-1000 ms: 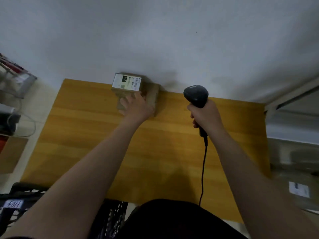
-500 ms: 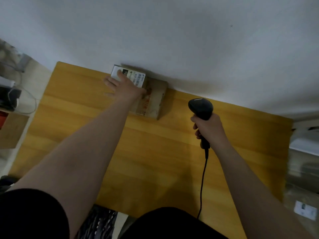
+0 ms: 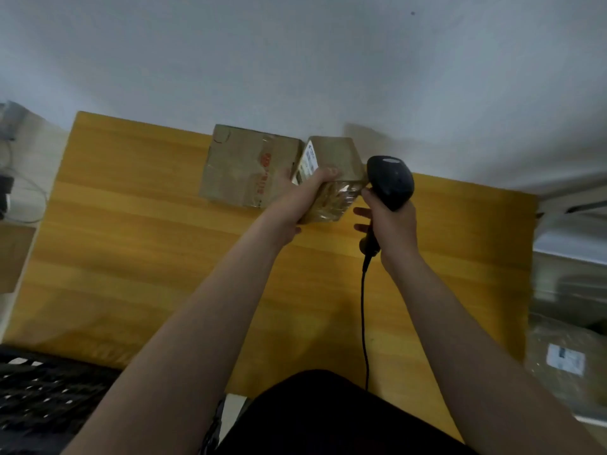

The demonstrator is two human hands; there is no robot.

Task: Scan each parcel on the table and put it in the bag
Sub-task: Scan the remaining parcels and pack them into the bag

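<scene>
Underneath, yellow table [image 3: 131, 224] against white wall [image 3: 295, 60]; black crate [image 3: 49, 399]

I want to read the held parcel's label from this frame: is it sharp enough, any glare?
Head view: the label on the parcel in the left hand is soft and foreshortened, unreadable; tape on its near face glints; the wide lens bends the table edges.

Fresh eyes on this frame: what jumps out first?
The left hand grips a small brown parcel, tilted, centre frame. Just right of it, the right hand holds a black corded scanner. A larger flat parcel lies on the yellow table to the left, by the wall.
</scene>
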